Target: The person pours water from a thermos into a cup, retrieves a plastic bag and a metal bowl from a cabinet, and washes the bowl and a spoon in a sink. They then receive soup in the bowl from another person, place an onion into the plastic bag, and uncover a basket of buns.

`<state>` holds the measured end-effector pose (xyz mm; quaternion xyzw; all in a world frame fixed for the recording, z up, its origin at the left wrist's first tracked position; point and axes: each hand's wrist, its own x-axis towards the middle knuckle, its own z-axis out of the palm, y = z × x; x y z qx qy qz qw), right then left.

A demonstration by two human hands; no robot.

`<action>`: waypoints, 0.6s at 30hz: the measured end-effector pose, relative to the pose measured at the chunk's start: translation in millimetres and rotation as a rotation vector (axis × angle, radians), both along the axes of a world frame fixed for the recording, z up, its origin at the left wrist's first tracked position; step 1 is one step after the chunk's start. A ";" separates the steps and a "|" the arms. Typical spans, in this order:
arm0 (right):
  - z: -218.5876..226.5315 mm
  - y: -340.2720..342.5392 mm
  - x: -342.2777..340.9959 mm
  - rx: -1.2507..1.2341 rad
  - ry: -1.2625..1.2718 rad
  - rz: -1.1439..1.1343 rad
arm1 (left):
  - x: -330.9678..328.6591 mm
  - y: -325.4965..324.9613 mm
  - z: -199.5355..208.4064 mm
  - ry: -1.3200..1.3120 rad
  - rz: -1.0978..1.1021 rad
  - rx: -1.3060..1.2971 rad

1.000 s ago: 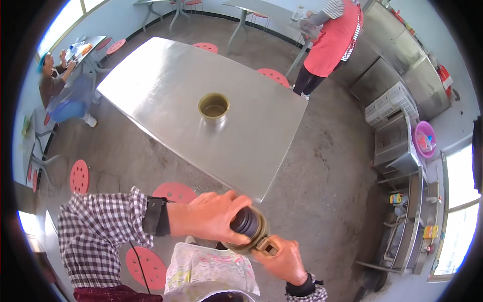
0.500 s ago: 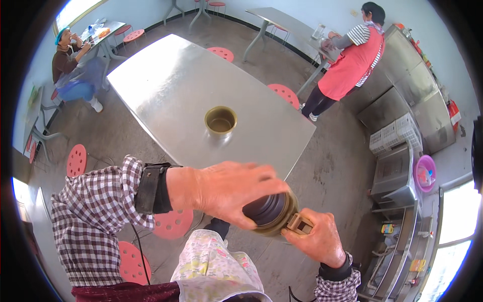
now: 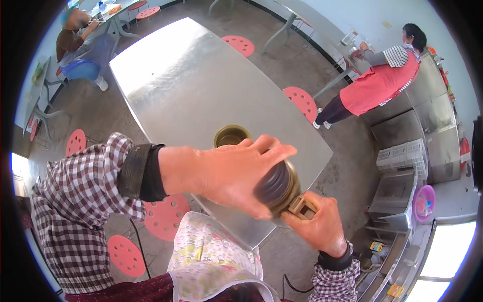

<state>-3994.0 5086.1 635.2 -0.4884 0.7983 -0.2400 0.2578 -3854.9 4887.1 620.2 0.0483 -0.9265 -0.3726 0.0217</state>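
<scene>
A round olive-gold container (image 3: 291, 194) with a dark ribbed top (image 3: 273, 185) is tilted in front of me, over the near edge of the steel table. My right hand (image 3: 322, 224) is closed around the tan handle (image 3: 303, 207) on its near right side. At its left, my left hand (image 3: 226, 173) is open, fingers spread and thumb apart, beside the ribbed top; I cannot tell whether the palm touches it. On the table stands an olive-gold bowl-like cup (image 3: 232, 132), its near part hidden behind my left hand.
The steel table (image 3: 186, 80) spreads ahead, with pink stools (image 3: 167, 217) around it. A person in a red apron (image 3: 377, 85) stands at another table on the right; another person (image 3: 75, 45) sits far left. White crates (image 3: 402, 156) and a purple basin (image 3: 423, 203) are at right.
My view has shifted, and the table edge now lies nearer. My left hand has turned, its fingers spreading out past the ribbed top. The right hand still grips the handle.
</scene>
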 end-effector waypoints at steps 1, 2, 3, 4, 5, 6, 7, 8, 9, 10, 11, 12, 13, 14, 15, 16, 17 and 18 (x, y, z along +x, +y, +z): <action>1.5 -5.5 -2.4 0.011 -0.035 -0.014 | 0.2 -3.9 -4.0 0.147 -0.086 -0.007; 2.0 -10.5 -4.6 0.022 -0.070 -0.028 | -0.8 -9.1 -7.9 0.146 -0.076 0.002; 3.0 -14.2 -7.3 0.034 -0.071 -0.019 | -3.2 -14.8 0.3 0.058 -0.083 -0.015; 2.9 -17.6 -10.2 0.035 -0.057 -0.010 | -3.6 -20.1 6.6 -0.030 -0.090 -0.030; 3.6 -20.8 -12.3 0.037 -0.042 0.000 | -1.9 -24.2 9.8 -0.030 -0.079 -0.017; 4.5 -25.3 -13.4 0.046 -0.044 0.011 | 0.1 -29.3 12.6 -0.047 0.008 0.000; 5.4 -29.7 -14.3 0.044 -0.046 0.016 | 2.1 -33.5 13.3 -0.065 0.096 0.017; 6.4 -33.9 -15.2 0.041 -0.049 0.022 | 4.0 -36.6 11.6 -0.067 0.108 0.026; 5.6 -36.5 -14.9 0.051 -0.051 0.029 | 6.1 -38.4 7.3 -0.002 0.124 0.051; 5.4 -38.9 -14.5 0.055 -0.056 0.024 | 8.7 -40.2 3.2 0.063 0.142 0.074; 4.8 -41.4 -13.7 0.058 -0.062 0.020 | 12.2 -42.6 -0.5 0.060 0.150 0.083; 4.7 -44.7 -13.6 0.066 -0.062 0.029 | 15.4 -45.5 0.5 0.078 0.199 0.140; 4.5 -48.1 -13.4 0.072 -0.067 0.032 | 19.2 -48.7 1.6 0.096 0.249 0.196; 3.9 -51.2 -13.2 0.078 -0.072 0.035 | 24.8 -52.5 3.6 0.096 0.261 0.202; 3.1 -52.6 -14.1 0.087 -0.071 0.041 | 29.9 -56.7 8.9 0.055 0.322 0.305; 1.9 -53.3 -15.7 0.098 -0.066 0.034 | 34.9 -61.0 10.0 0.013 0.382 0.408; 1.2 -54.5 -17.0 0.108 -0.061 0.027 | 40.3 -65.4 3.5 0.090 0.392 0.432; 0.7 -54.6 -17.5 0.116 -0.060 0.032 | 47.4 -66.8 2.1 0.090 0.397 0.439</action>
